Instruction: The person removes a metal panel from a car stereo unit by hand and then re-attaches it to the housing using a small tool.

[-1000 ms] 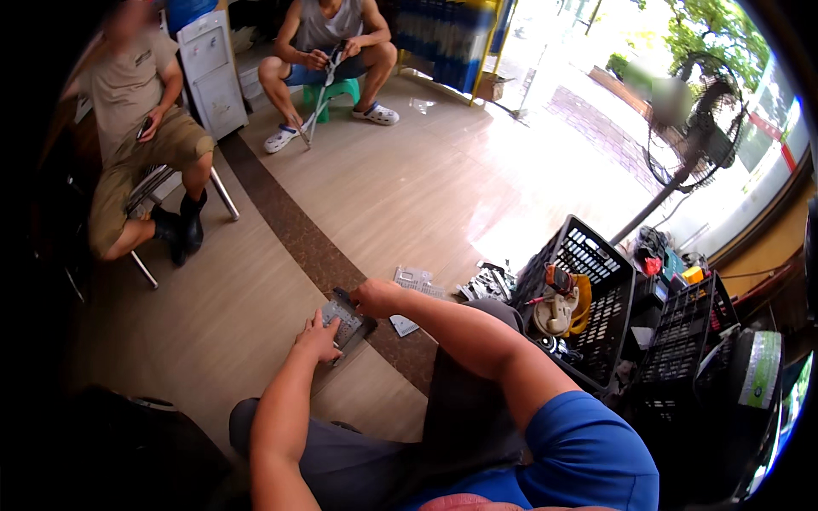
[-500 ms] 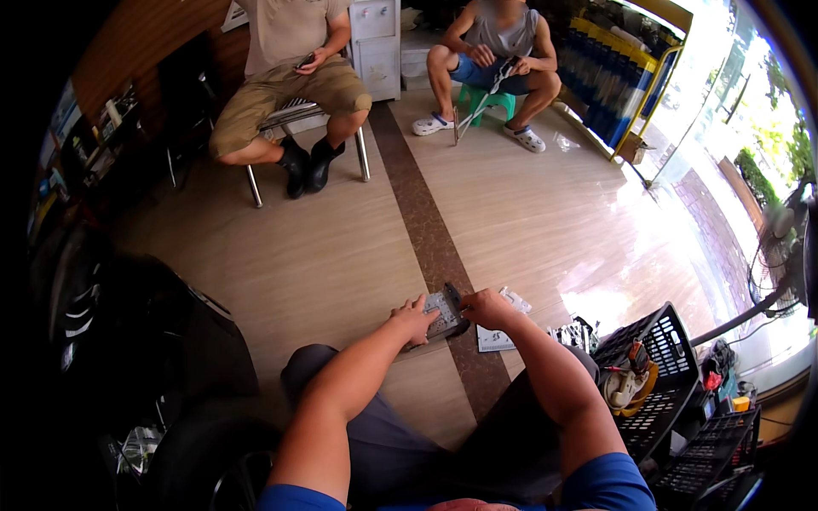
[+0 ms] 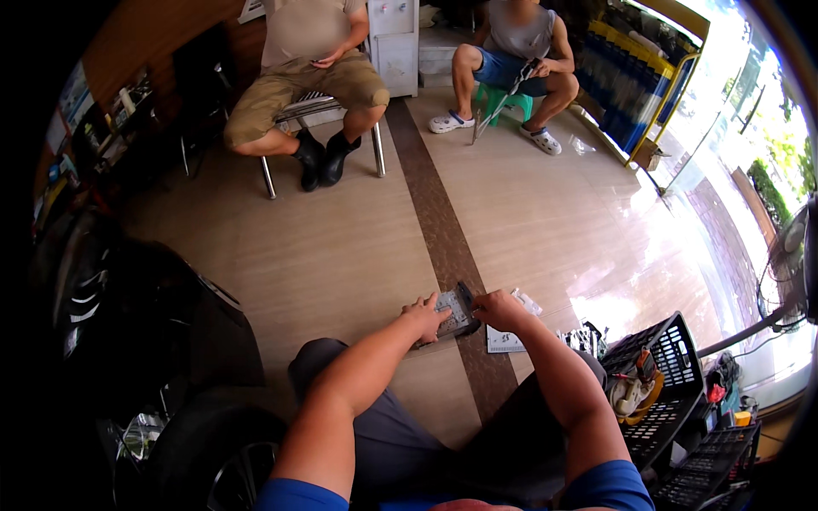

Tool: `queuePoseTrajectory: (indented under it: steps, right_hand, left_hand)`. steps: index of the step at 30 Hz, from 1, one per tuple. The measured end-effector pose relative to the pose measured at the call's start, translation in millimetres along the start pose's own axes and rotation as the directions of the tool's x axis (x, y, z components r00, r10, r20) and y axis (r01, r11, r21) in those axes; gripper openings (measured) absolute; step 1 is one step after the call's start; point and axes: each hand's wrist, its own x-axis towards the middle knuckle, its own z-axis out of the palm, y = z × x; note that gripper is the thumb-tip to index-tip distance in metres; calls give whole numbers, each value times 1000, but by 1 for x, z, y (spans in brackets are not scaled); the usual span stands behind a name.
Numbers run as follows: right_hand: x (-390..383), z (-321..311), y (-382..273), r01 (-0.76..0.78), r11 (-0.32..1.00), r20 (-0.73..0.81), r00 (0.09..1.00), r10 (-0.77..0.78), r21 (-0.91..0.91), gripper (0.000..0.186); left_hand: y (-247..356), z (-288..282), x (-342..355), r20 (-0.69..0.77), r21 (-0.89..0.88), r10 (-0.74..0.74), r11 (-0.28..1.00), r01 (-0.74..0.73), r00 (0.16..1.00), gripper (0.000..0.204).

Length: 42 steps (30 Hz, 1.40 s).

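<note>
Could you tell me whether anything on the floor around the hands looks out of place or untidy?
A white packet lies loose on the tiled floor beside the right hand. Both hands hold a small grey device; left hand. Nothing looks spilled or damaged.

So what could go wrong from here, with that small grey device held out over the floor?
The small grey device hangs over the hard tile floor, pinched only at its ends by the left hand and right hand; a slip could drop it. Papers lying just below might get knocked or stepped on.
</note>
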Motion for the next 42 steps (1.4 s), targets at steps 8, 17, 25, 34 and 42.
queuePoseTrajectory:
  steps: [8,17,25,34,42]
  right_hand:
    - [-4,-4,-7,-24,1000,13,1000,24,-6,24]
    - [-3,0,0,-39,998,53,998,42,-49,25]
    - [2,7,6,-21,999,45,999,22,-35,25]
    - [2,6,3,-3,1000,24,1000,4,-26,25]
    - [5,10,-6,-59,998,-72,996,58,-4,26]
  left_hand:
    - [1,-1,-6,-5,-19,11,1000,-11,1000,88]
    - [5,-6,-9,11,56,19,998,-19,1000,88]
    - [5,-5,-6,36,23,-1,1000,0,999,88]
    - [4,-3,-4,13,13,-10,1000,10,1000,88]
    - [3,-2,-2,15,35,-17,999,17,1000,91]
